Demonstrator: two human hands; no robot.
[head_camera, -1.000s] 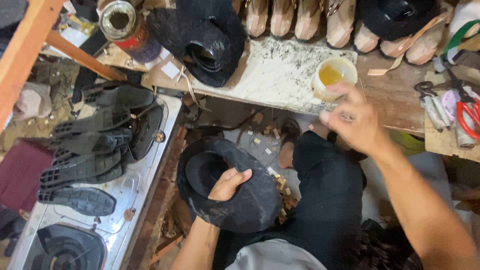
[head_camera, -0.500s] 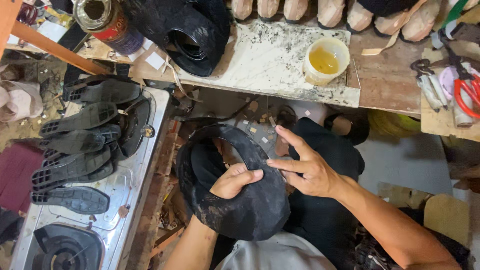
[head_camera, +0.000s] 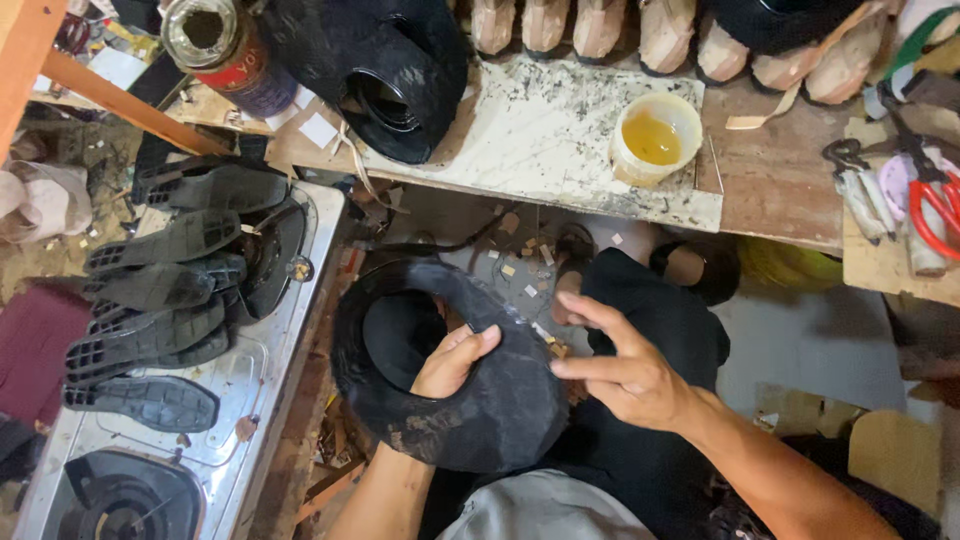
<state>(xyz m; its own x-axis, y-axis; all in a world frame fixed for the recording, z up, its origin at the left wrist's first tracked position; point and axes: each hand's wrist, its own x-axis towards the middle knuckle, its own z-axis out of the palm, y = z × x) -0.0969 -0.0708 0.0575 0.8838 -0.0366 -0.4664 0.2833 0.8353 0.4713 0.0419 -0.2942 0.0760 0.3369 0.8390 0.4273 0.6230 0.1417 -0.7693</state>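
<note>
Below the bench, a black upper (head_camera: 470, 400) was held over the lap. Its opening was entered by the left hand (head_camera: 452, 362), whose fingers were curled over the inner rim and closed on the material. The right hand (head_camera: 625, 372) was kept just beside the upper's right edge, fingers (head_camera: 600, 312) spread and loose, with nothing gripped; whether the fingertips touched the edge could not be told. Black soles (head_camera: 160, 300) were stacked to the left on a stove (head_camera: 250, 380). A glue cup (head_camera: 655, 138) was set on the bench (head_camera: 780, 180).
</note>
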